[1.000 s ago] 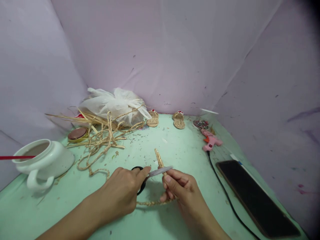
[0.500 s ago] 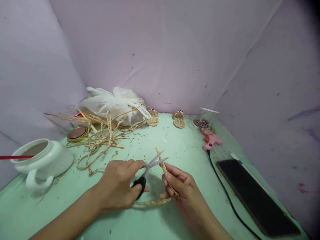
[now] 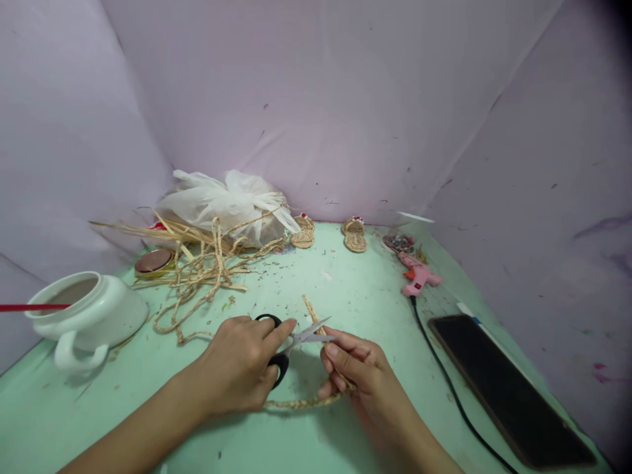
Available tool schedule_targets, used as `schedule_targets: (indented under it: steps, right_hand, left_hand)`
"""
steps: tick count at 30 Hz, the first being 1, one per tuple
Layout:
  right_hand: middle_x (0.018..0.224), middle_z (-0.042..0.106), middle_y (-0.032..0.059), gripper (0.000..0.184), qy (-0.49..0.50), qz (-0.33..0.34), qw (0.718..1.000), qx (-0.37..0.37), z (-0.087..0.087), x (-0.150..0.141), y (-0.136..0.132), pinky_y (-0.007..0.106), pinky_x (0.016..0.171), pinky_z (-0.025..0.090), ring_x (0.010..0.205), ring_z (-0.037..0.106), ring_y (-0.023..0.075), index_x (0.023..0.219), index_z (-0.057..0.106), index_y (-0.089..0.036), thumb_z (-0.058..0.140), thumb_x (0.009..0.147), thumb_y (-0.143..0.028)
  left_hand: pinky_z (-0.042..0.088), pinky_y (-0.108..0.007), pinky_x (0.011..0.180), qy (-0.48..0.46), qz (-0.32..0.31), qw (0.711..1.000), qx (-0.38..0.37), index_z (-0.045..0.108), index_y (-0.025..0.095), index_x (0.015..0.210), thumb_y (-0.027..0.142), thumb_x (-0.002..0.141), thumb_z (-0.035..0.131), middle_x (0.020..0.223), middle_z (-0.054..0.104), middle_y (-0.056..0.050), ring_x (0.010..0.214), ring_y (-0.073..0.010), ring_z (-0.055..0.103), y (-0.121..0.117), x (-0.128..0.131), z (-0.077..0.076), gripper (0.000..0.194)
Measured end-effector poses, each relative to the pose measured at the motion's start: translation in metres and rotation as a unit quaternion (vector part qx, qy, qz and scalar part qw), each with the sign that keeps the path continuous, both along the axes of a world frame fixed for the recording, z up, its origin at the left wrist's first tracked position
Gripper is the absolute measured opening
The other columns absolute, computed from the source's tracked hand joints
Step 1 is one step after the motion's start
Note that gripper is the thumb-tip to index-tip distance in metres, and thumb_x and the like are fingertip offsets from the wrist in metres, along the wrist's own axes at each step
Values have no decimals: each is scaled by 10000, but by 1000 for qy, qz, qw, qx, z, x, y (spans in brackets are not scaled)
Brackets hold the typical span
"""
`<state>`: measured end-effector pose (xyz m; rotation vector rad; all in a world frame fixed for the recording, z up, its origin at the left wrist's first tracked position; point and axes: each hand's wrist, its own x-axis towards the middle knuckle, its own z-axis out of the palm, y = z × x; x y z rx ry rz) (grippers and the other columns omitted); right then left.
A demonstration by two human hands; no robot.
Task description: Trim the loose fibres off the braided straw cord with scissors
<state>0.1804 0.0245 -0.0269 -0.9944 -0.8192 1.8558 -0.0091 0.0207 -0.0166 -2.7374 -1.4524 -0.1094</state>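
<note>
My left hand (image 3: pixel 241 362) is closed on black-handled scissors (image 3: pixel 301 337), whose blades stand slightly apart and point right. Between or against those blades crosses a braided straw cord (image 3: pixel 310 308); whether it is cut through I cannot tell. Pinched in my right hand (image 3: pixel 358 362), the cord sticks up just past the fingertips with its free end above the blades. Another stretch of the same braid runs low from the right hand toward the left wrist. The blade tips almost touch my right fingertips.
Loose braid and straw (image 3: pixel 212 263) lie before a white plastic bag (image 3: pixel 232 204). Two small woven slippers (image 3: pixel 354 236) sit by the back wall. A white pot (image 3: pixel 113 309) stands left. At right are a pink glue gun (image 3: pixel 419 278), its black cable and a phone (image 3: pixel 508 388).
The scissors have turned clockwise and their blades have closed somewhat, lower on the cord. The cord's free end has tipped a little left. My right hand has barely moved.
</note>
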Motion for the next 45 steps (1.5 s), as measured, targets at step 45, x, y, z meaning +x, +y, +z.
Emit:
schedule_targets:
  steps: [45]
  right_hand:
    - [515, 506, -55, 408, -56, -62, 996, 31, -12, -1, -1, 279, 473, 496, 383, 409, 50, 962, 649, -125, 708, 622, -343]
  left_hand:
    - [437, -254, 644, -187, 94, 977, -38, 449, 237, 1175, 176, 706, 440, 853, 667, 0, 732, -159, 613, 0, -9, 18, 473]
